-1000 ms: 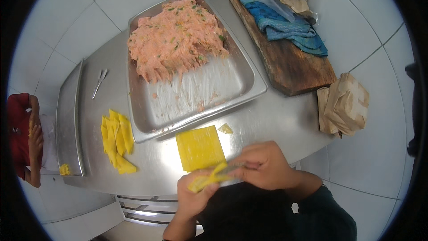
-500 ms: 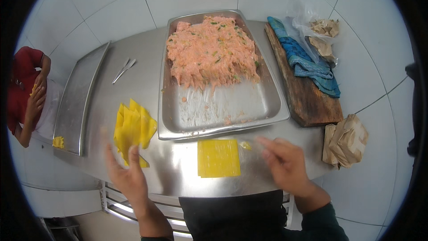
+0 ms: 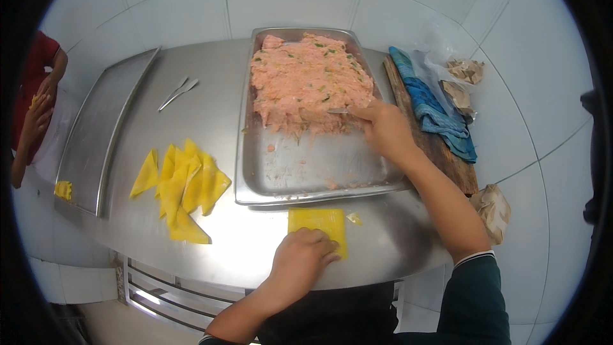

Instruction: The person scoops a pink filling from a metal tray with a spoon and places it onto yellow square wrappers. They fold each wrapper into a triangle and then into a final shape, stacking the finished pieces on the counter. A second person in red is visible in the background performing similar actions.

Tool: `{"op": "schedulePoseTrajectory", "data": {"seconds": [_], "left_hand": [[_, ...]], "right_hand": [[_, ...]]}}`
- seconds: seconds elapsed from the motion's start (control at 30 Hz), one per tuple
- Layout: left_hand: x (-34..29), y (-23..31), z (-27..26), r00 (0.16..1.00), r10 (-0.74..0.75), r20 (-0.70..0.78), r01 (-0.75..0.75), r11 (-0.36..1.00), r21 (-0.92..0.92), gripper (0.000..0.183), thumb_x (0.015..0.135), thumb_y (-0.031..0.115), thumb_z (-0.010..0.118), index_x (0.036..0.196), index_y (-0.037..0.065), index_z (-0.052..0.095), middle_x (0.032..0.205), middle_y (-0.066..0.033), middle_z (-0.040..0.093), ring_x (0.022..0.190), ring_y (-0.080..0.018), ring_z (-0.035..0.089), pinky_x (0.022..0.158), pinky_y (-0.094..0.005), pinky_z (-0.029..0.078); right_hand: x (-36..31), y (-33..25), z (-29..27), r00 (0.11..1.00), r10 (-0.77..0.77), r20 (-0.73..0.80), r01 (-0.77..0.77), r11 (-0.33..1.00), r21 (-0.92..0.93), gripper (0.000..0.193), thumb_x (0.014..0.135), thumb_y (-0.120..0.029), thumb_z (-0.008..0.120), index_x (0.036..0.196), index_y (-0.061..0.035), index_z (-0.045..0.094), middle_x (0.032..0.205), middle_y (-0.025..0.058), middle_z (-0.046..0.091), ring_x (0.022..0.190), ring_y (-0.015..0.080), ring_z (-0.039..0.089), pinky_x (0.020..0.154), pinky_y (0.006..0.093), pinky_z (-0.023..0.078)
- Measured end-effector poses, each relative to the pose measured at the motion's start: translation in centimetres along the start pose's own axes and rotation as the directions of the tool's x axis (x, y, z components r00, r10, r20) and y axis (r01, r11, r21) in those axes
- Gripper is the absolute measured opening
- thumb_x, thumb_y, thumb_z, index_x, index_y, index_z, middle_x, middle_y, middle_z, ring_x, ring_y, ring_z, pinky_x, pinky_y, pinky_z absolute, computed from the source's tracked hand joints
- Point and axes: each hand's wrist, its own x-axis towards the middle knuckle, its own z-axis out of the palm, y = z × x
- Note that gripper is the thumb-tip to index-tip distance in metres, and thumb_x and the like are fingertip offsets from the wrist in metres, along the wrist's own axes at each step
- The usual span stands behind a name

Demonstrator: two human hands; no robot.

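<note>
My right hand (image 3: 386, 131) is closed around a thin metal utensil (image 3: 337, 110). Its far end is in the pink minced filling flecked with green (image 3: 310, 76), so its kind cannot be made out. This filling covers the far part of a deep steel tray (image 3: 300, 172). Below the tray, my left hand (image 3: 305, 257) rests with curled, closed fingers on a stack of square yellow dough wrappers (image 3: 316, 218), covering its lower left part. A scrap of dough (image 3: 354, 218) lies beside the stack. Folded yellow wrappers (image 3: 182, 188) lie overlapping on the steel table, to the left.
Two small metal utensils (image 3: 177, 94) lie left of the tray. A flat metal tray (image 3: 105, 134) holds a yellow piece (image 3: 63, 190). At right are a wooden board (image 3: 456, 172), blue cloth (image 3: 431, 108), plastic bag (image 3: 437, 41) and brown paper bag (image 3: 491, 214). A person in red (image 3: 38, 89) stands at left.
My left hand has moved right from the folded wrappers onto the wrapper stack and closed. My right hand has gone up into the tray and now holds the utensil. A separate folded wrapper shows at far left.
</note>
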Motion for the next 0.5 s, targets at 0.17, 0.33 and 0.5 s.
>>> {"op": "schedulePoseTrajectory", "data": {"seconds": [0.17, 0.33, 0.5], "left_hand": [[0.0, 0.4, 0.2, 1.0, -0.029, -0.008, 0.029, 0.999, 0.036, 0.021, 0.078, 0.021, 0.082, 0.095, 0.01, 0.078, 0.091, -0.0054, 0.069, 0.084, -0.0257, 0.066, 0.077, -0.0381, 0.053], [0.0, 0.8, 0.8, 0.999, -0.046, 0.0, 0.046, 0.996, 0.081, 0.014, 0.083, 0.019, 0.077, 0.094, 0.009, 0.077, 0.089, -0.0066, 0.068, 0.082, -0.0264, 0.067, 0.075, -0.0386, 0.053], [0.2, 1.4, 1.4, 0.998, -0.066, 0.017, 0.062, 0.983, 0.174, 0.012, 0.09, 0.017, 0.069, 0.094, 0.007, 0.073, 0.088, -0.0098, 0.067, 0.082, -0.0279, 0.068, 0.075, -0.0401, 0.053]], "right_hand": [[-0.1, 0.7, 0.3, 0.993, 0.031, 0.118, -0.024, 0.998, -0.056, 0.027, 0.086, -0.008, 0.065, 0.109, -0.012, 0.078, 0.089, 0.0178, 0.069, 0.086, 0.0388, 0.067, 0.077, 0.0463, 0.052], [-0.4, 0.5, -0.2, 0.954, 0.143, 0.263, -0.103, 0.982, -0.159, 0.027, 0.086, -0.008, 0.065, 0.109, -0.0117, 0.078, 0.095, 0.0191, 0.071, 0.092, 0.0386, 0.068, 0.081, 0.0463, 0.054], [-0.4, 0.1, -0.9, 0.918, 0.13, 0.374, -0.15, 0.988, 0.023, 0.029, 0.084, -0.008, 0.064, 0.109, -0.011, 0.079, 0.094, 0.0212, 0.072, 0.092, 0.0402, 0.069, 0.084, 0.0481, 0.054]]}}
